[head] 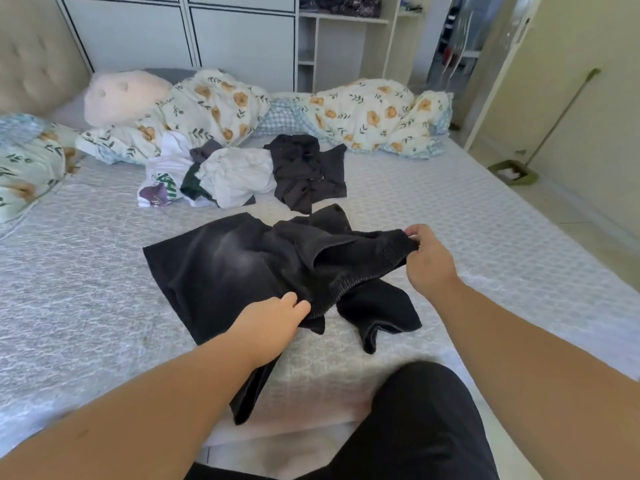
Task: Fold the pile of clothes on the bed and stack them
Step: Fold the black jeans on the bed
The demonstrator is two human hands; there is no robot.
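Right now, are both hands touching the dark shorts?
Touching. The head view shows the left hand pinching the waistband of the dark shorts near its front end, and the right hand gripping the waistband's far end.

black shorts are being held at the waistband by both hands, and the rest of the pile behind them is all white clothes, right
Not quite. Both hands, left hand and right hand, do hold the black shorts at the waistband, but the head view shows the pile also contains dark garments beside the white ones.

Both forearms are bare to the edge of view, the left hand and right hand without rings, one knee in black trousers.
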